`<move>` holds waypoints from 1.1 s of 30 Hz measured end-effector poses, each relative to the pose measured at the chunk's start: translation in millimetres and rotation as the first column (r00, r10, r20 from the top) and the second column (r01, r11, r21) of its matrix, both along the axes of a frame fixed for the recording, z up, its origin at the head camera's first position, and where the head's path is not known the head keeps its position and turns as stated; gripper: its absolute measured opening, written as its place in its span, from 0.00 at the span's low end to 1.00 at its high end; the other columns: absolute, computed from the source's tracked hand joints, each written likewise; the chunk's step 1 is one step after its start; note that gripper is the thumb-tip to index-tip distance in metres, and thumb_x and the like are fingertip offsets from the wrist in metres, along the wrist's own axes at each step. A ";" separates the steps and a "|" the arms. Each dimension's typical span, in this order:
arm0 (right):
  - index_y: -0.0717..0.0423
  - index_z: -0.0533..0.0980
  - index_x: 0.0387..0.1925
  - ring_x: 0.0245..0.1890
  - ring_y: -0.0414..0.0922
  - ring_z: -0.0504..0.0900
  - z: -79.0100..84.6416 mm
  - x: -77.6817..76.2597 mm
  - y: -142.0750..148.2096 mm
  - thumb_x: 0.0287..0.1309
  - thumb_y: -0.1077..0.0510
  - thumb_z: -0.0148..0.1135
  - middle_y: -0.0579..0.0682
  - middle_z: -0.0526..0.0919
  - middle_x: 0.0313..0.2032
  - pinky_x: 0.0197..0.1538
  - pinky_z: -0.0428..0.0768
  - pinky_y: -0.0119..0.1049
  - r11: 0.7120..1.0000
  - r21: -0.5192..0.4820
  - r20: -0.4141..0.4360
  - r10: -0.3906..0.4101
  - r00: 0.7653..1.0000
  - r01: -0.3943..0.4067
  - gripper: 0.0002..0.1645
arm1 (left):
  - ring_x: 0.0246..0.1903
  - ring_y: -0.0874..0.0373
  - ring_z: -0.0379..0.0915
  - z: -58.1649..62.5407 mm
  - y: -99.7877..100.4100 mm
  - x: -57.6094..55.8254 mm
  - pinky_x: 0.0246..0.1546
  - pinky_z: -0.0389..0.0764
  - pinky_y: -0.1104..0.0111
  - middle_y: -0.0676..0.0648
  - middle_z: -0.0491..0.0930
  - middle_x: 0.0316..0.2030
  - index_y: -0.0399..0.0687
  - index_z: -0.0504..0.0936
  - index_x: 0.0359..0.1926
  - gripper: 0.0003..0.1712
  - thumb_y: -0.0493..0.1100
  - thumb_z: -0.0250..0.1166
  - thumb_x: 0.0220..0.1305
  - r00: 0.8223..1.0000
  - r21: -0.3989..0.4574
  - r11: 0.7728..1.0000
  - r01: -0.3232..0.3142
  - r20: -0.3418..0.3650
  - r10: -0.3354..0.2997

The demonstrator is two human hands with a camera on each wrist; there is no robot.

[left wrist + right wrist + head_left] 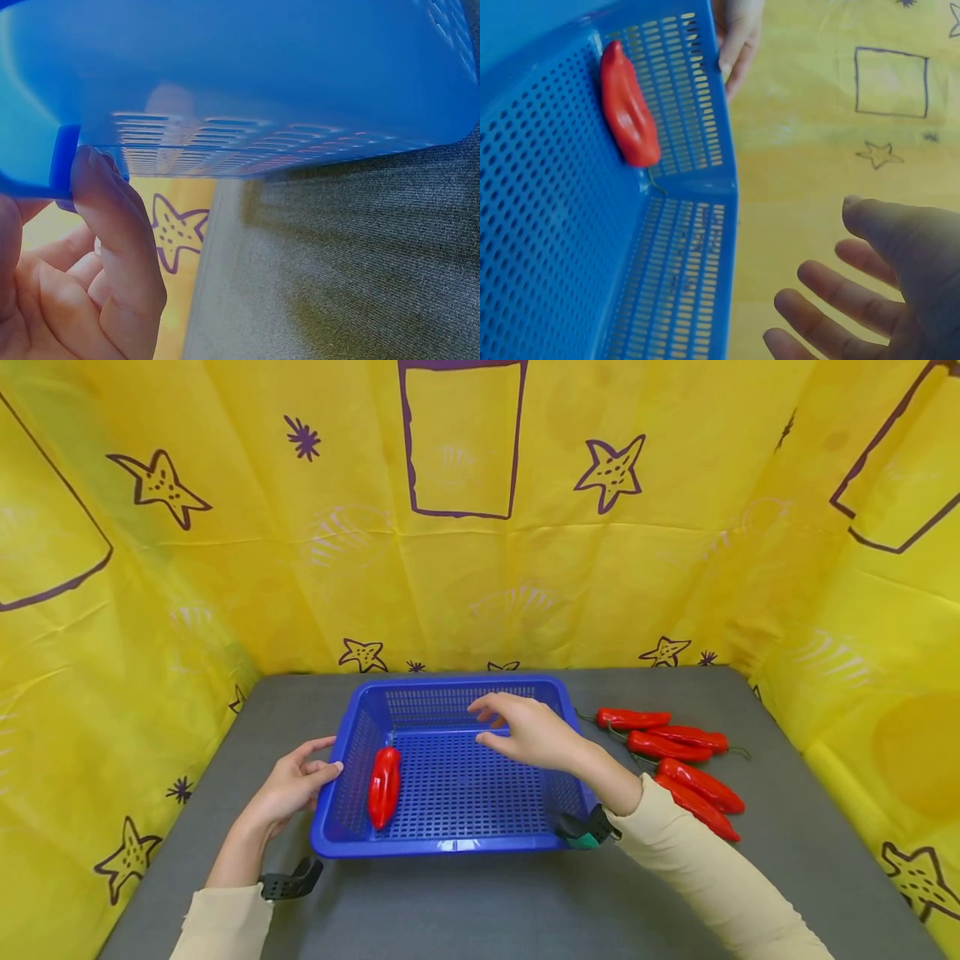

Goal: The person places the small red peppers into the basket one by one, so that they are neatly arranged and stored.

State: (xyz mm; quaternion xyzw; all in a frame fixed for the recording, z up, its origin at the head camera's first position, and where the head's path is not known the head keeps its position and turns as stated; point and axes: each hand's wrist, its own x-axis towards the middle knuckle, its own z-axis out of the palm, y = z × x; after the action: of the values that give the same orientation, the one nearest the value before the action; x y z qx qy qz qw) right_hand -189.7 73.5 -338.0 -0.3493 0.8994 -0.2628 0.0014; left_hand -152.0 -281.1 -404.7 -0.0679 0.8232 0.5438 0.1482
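Note:
A blue plastic basket (450, 846) with slotted sides stands on the grey table. My left hand (291, 785) is at its left rim, and in the left wrist view the thumb and fingers (112, 217) pinch that rim. One red pepper (385, 787) lies lengthwise inside the basket, against the left wall; its thin green stem shows in the right wrist view. Over the basket's right half hovers my right hand (536, 732), holding nothing, its fingers (847, 296) spread and slightly bent.
Several red peppers (701, 785) with green stems lie in a loose group on the table (480, 910), right of the basket. Yellow cloth (465, 585) with starfish drawings hangs behind and along both sides. Dark straps circle both wrists.

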 end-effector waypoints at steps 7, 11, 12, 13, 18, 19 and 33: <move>0.50 0.72 0.54 0.41 0.37 0.79 -5.9 9.8 21.9 0.56 0.53 0.62 0.45 0.80 0.47 0.41 0.80 0.33 0.999 -0.048 -0.008 -0.021 1.000 0.021 0.22 | 0.30 0.49 0.81 0.2 0.1 0.1 0.32 0.83 0.57 0.40 0.79 0.35 0.45 0.51 0.69 0.39 0.49 0.59 0.63 1.000 0.005 1.000 0.003 0.004 -0.003; 0.50 0.72 0.53 0.43 0.39 0.79 -8.0 14.6 35.7 0.56 0.54 0.63 0.46 0.79 0.47 0.43 0.81 0.36 0.994 -0.103 -0.009 -0.039 0.999 0.038 0.23 | 0.30 0.50 0.81 0.6 1.3 -0.5 0.33 0.83 0.57 0.40 0.80 0.35 0.45 0.51 0.69 0.39 0.49 0.59 0.63 1.000 0.009 1.000 -0.001 0.010 0.000; 0.50 0.72 0.53 0.43 0.39 0.79 -8.3 15.5 39.2 0.55 0.55 0.63 0.47 0.80 0.47 0.43 0.81 0.36 0.992 -0.121 -0.011 -0.045 0.999 0.043 0.23 | 0.30 0.50 0.81 0.7 1.6 -0.7 0.33 0.83 0.57 0.40 0.79 0.35 0.45 0.51 0.69 0.39 0.49 0.59 0.63 1.000 0.011 1.000 0.000 0.009 0.000; 0.50 0.72 0.53 0.43 0.40 0.79 -8.8 16.5 42.6 0.55 0.55 0.64 0.47 0.80 0.47 0.43 0.81 0.36 0.990 -0.135 -0.016 -0.052 0.999 0.050 0.23 | 0.29 0.50 0.81 1.0 2.0 -0.8 0.33 0.83 0.58 0.40 0.79 0.35 0.45 0.51 0.69 0.39 0.49 0.59 0.63 1.000 0.012 1.000 0.000 0.006 0.000; 0.49 0.73 0.52 0.43 0.39 0.80 -12.6 21.4 59.4 0.53 0.57 0.65 0.46 0.79 0.47 0.43 0.81 0.35 0.979 -0.186 -0.036 -0.096 0.995 0.088 0.23 | 0.30 0.51 0.81 1.8 2.6 -1.1 0.32 0.83 0.57 0.40 0.79 0.36 0.44 0.50 0.69 0.39 0.49 0.59 0.63 1.000 0.015 1.000 0.006 -0.002 -0.005; 0.49 0.73 0.52 0.43 0.39 0.80 -13.5 22.5 62.6 0.53 0.58 0.65 0.45 0.79 0.47 0.43 0.81 0.35 0.977 -0.191 -0.038 -0.103 0.994 0.094 0.23 | 0.30 0.51 0.81 1.7 2.6 -1.1 0.33 0.83 0.57 0.40 0.79 0.36 0.44 0.50 0.69 0.39 0.49 0.59 0.63 1.000 0.013 1.000 0.004 -0.002 -0.004; 0.53 0.73 0.52 0.45 0.44 0.79 -27.1 34.7 107.3 0.49 0.64 0.67 0.46 0.78 0.48 0.44 0.81 0.39 0.952 -0.284 -0.097 -0.150 0.984 0.117 0.26 | 0.30 0.50 0.81 -0.7 0.7 -1.2 0.32 0.83 0.57 0.40 0.79 0.36 0.45 0.50 0.69 0.39 0.50 0.58 0.64 1.000 0.022 1.000 0.018 -0.011 -0.018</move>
State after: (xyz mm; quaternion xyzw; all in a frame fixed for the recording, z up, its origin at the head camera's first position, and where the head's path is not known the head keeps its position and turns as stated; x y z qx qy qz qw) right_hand -155.0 180.8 -365.2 -0.2992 0.8739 -0.3644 -0.1182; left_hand -153.2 -280.3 -405.5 -0.0559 0.8185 0.5520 0.1493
